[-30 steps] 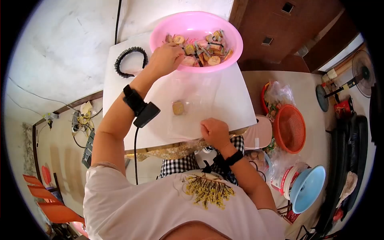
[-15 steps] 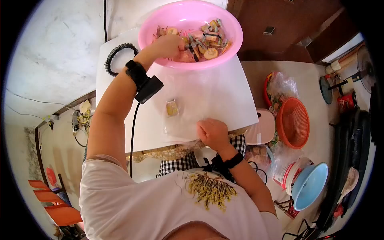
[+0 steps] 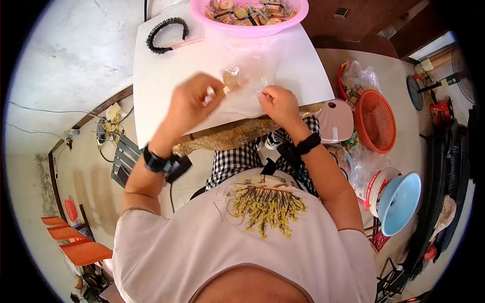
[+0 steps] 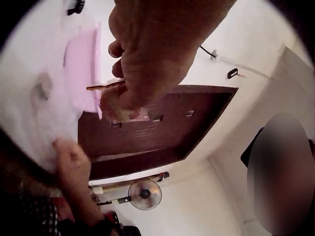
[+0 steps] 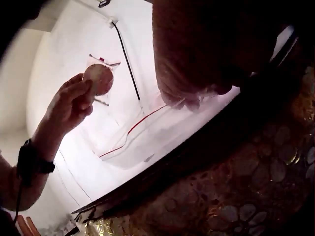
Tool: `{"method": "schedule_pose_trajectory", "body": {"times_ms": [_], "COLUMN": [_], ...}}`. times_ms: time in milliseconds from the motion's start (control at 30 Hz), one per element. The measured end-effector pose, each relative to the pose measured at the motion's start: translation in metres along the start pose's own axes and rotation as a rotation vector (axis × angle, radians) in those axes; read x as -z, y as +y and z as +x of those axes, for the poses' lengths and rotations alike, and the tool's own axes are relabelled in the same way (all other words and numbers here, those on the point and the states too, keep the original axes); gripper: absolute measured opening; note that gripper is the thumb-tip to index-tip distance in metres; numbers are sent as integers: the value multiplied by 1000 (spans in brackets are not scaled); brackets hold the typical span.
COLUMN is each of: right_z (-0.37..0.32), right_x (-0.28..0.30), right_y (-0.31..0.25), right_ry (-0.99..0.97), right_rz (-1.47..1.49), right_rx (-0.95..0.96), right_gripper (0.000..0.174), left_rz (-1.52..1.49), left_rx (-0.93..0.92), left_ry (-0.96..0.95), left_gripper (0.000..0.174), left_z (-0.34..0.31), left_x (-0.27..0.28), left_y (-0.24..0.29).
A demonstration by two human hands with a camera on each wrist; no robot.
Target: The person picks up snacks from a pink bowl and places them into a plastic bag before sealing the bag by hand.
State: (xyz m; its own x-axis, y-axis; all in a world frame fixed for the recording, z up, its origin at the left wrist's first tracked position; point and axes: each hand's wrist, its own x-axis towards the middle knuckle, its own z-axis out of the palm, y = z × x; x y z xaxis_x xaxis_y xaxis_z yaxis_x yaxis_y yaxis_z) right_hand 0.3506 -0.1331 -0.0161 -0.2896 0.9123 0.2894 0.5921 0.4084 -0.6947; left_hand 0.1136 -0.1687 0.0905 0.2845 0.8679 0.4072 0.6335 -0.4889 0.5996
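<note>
My left hand is raised over the near side of the white table, pinching a wrapped round biscuit between thumb and fingers. The biscuit is pinkish, in a clear wrapper with crimped ends. To its right, my right hand pinches the edge of a clear plastic bag lying flat on the table. A red line runs along the bag's edge in the right wrist view. Another wrapped biscuit lies at the bag, just beyond my left hand. At the far side a pink basin holds several wrapped biscuits.
A black ruffled headband lies at the table's far left. Right of the table stand a pink stool, an orange basket and a blue basin. A patterned gold cloth hangs at the near edge.
My left hand has come out of the pink basin with a wrapped biscuit, back toward the near edge. My right hand stays by the bag. The head view has shifted, so the basin sits higher.
</note>
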Motion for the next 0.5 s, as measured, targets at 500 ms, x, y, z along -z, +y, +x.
{"method": "schedule_pose_trajectory", "body": {"times_ms": [500], "right_z": [-12], "right_x": [-14], "right_y": [-28], "right_ry": [136], "right_rz": [141], "right_rx": [35], "right_gripper": [15], "left_rz": [620], "left_rx": [-271], "left_ry": [65], "left_gripper": [18], "left_z": [-39], "left_x": [-85], "left_y": [-28]}}
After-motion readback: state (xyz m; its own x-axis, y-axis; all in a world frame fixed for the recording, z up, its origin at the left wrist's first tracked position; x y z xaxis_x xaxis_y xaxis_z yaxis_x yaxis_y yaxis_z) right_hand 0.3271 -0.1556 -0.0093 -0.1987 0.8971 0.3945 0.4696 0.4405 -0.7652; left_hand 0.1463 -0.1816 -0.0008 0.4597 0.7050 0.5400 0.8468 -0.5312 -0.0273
